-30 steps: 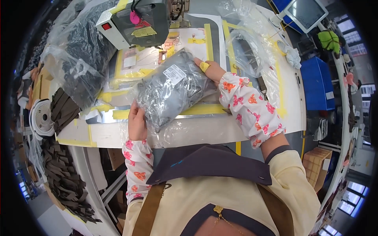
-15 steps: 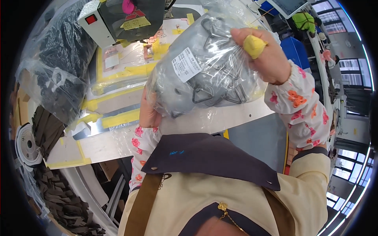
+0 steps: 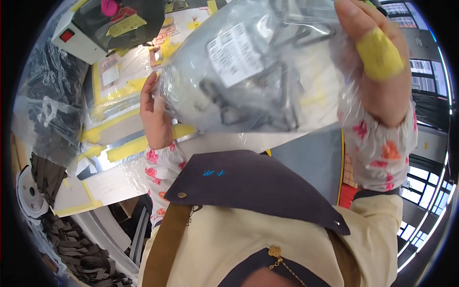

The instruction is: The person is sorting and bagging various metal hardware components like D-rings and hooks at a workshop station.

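Lifted in front of me is a clear plastic bag (image 3: 186, 57) with a white printed label (image 3: 235, 55). Through the film I see dark triangular metal rings (image 3: 289, 95), blurred, and something pale at the right. My right hand (image 3: 382, 62) is closed on the bag's upper right side, yellow tape wrapped round one digit. At the bag's left edge my left hand (image 3: 157, 115) has its fingers stretched upward, seemingly against the film; its thumb is hidden. Floral sleeves cover both my forearms.
A grey machine with a red switch (image 3: 67, 35) stands at the upper left, over a taped white worktable (image 3: 76, 193). Left of it lies a large clear bag of dark material (image 3: 52, 91). A white fan (image 3: 31, 191) and a heap of dark strips (image 3: 83, 251) sit lower left.
The bag has come up and closer to my head, tilting as it rose. My right hand has risen with it. The left hand's fingers now show beside the bag.
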The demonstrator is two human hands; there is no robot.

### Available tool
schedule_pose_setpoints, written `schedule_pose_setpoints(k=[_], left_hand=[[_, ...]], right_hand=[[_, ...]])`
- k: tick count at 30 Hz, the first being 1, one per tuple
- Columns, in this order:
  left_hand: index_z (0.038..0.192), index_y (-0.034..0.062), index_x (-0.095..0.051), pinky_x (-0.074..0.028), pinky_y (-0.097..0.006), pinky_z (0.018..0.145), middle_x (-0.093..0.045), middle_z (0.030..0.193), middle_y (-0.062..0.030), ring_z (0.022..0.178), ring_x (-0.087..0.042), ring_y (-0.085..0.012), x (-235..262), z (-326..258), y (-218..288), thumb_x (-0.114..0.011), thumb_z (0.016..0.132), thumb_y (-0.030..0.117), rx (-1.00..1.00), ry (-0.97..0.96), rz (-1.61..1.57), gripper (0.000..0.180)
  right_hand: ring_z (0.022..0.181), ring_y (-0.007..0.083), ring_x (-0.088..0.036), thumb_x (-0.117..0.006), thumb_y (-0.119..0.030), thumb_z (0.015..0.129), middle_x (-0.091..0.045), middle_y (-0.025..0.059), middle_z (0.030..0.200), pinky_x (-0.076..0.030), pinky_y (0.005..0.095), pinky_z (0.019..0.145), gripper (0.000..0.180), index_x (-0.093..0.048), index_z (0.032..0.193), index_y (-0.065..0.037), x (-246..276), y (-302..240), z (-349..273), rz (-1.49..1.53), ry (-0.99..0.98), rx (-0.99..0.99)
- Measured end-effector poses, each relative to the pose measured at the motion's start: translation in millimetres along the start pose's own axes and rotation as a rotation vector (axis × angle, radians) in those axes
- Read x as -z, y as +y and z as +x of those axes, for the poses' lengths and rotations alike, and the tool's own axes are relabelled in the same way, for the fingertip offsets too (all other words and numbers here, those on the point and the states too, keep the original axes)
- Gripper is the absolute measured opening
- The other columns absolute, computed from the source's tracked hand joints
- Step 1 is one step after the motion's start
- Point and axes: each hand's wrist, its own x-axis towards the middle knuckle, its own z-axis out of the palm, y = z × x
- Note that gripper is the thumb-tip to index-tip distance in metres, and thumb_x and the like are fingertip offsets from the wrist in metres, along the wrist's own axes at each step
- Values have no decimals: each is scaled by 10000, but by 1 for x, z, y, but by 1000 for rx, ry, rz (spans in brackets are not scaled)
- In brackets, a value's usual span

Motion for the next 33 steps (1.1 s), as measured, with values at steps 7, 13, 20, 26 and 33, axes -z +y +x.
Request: schedule_pose_setpoints(k=[7, 13, 20, 26, 33], left_hand=[[1181, -8, -405, -367, -271, 886, -445, 1181, -101, 1049, -457, -171, -10, 1, 1, -537, 784, 142, -38, 102, 90, 444], [1195, -33, -390, -365, -303, 892, -447, 1179, -104, 1036, -465, -184, 0, 1, 11, -455, 839, 190, -239, 93, 459, 425], [1101, 80, -526, -269, -319, 938, -361, 1250, -125, 1129, -367, -230, -6, 4, 5, -604, 705, 118, -330, 235, 758, 405], [1093, 52, -516, -300, -343, 925, -395, 1204, -140, 1118, -378, -236, -15, -10, 3, -596, 714, 75, -521, 168, 1038, 388], [1198, -25, -336, -398, -246, 804, -503, 1018, -110, 937, -484, -150, -36, -56, -34, -543, 784, 56, 63, -46, 169, 470]], right_hand=[[391, 53, -370, -581, -151, 762, -430, -25, 469, -297, 201, 370, 241, -485, 561, -60, -19, 3, 22, 23, -396, 387], [408, 40, -360, -565, -177, 780, -417, -40, 487, -280, 192, 383, 229, -495, 596, -60, 9, 13, 20, -63, -379, 335], [428, 24, -348, -547, -207, 800, -402, -58, 509, -261, 180, 398, 224, -506, 636, -60, 54, 27, 31, -172, -398, 317], [446, 11, -338, -532, -232, 817, -389, -73, 528, -244, 171, 411, 227, -516, 671, -59, -10, 25, 38, -246, -445, 256], [434, 59, -372, -611, -213, 750, -409, -20, 537, -285, 216, 390, 197, -557, 759, -23, -4, 56, 30, 20, -351, -81]])
